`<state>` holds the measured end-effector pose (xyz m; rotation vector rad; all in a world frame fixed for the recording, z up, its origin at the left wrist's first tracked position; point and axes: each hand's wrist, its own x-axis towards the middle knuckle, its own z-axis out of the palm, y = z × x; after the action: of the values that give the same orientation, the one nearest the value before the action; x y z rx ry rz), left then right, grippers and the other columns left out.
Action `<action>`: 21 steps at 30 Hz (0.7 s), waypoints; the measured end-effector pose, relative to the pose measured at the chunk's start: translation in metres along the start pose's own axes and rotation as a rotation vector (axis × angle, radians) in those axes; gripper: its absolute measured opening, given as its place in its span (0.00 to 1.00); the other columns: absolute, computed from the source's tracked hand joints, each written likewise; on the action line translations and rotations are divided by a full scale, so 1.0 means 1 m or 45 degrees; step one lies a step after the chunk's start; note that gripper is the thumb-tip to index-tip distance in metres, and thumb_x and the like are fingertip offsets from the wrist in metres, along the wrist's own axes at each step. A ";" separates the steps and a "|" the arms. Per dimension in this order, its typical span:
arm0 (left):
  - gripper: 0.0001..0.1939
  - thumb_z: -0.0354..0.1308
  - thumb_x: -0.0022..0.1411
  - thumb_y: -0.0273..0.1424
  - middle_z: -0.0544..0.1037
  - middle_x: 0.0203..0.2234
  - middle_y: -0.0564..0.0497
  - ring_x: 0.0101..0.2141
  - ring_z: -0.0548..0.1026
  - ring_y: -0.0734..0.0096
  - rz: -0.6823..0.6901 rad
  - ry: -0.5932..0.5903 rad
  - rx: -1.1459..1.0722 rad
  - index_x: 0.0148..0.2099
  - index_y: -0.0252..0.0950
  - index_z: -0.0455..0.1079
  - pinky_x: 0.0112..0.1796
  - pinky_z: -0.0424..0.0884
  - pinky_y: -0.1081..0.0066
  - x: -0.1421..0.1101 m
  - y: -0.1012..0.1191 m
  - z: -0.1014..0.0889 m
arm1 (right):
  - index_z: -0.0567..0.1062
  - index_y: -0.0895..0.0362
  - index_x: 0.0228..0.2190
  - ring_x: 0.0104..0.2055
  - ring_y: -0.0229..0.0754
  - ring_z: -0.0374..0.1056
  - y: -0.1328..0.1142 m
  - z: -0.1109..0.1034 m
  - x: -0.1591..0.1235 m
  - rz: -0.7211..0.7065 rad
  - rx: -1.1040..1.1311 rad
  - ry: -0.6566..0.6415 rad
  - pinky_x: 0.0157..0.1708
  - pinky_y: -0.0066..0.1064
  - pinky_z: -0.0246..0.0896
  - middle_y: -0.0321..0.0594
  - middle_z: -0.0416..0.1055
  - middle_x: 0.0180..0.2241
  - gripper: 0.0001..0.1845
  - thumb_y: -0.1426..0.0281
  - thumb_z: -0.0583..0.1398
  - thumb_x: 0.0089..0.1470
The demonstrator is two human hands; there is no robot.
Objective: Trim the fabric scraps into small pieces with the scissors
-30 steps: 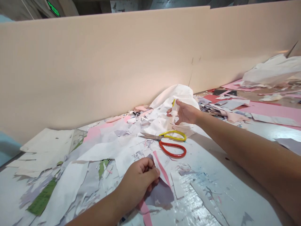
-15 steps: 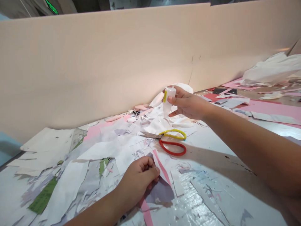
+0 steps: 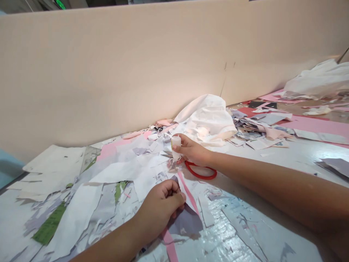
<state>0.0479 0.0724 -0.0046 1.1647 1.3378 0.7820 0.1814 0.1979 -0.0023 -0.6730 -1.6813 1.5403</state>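
Observation:
My right hand (image 3: pixel 192 150) is closed around a small translucent white squeeze bottle (image 3: pixel 176 145) with a yellow mark on its side. It hovers over the scissors, so only the red handle loop (image 3: pixel 203 171) shows clearly. Closer to me, my left hand (image 3: pixel 163 202) pinches a piece of grey-purple paper (image 3: pixel 188 222) down on the table. A pink strip (image 3: pixel 188 191) lies along the paper's upper edge, and another pink strip (image 3: pixel 170 245) runs out below the hand. The left fingertips are partly hidden.
White, grey and green paper scraps (image 3: pixel 50 225) spread over the left side. A crumpled white sheet (image 3: pixel 208 116) leans by the beige partition (image 3: pixel 122 72). Pink sheets (image 3: pixel 321 127) and a whitish heap (image 3: pixel 319 78) lie at the right. Cut paper is piled (image 3: pixel 253 127) behind my right forearm.
My right hand has come down and left with the bottle, from above the scissors to in front of them, covering the yellow loop. My left hand stays put on the paper.

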 end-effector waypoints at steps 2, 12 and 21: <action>0.10 0.55 0.50 0.32 0.66 0.15 0.58 0.15 0.58 0.82 -0.005 0.001 -0.005 0.23 0.36 0.57 0.18 0.53 0.78 -0.001 0.001 0.000 | 0.62 0.48 0.43 0.32 0.35 0.62 0.002 0.002 -0.002 -0.005 -0.059 -0.003 0.28 0.29 0.69 0.34 0.61 0.33 0.19 0.61 0.59 0.50; 0.10 0.55 0.50 0.32 0.66 0.15 0.58 0.15 0.58 0.82 -0.022 0.007 0.016 0.23 0.37 0.57 0.18 0.53 0.79 -0.003 0.002 0.001 | 0.60 0.46 0.47 0.36 0.40 0.62 -0.004 0.009 -0.010 -0.010 -0.250 -0.009 0.29 0.33 0.69 0.37 0.62 0.35 0.21 0.61 0.58 0.50; 0.10 0.55 0.50 0.32 0.66 0.15 0.58 0.16 0.58 0.82 -0.009 0.003 0.028 0.23 0.37 0.57 0.19 0.53 0.78 -0.003 0.002 0.000 | 0.62 0.49 0.47 0.45 0.46 0.59 -0.014 0.012 -0.016 -0.162 -0.670 -0.062 0.45 0.41 0.57 0.39 0.62 0.48 0.20 0.64 0.56 0.52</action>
<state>0.0482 0.0701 -0.0019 1.1756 1.3547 0.7655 0.1829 0.1761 0.0092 -0.7755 -2.1463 1.0325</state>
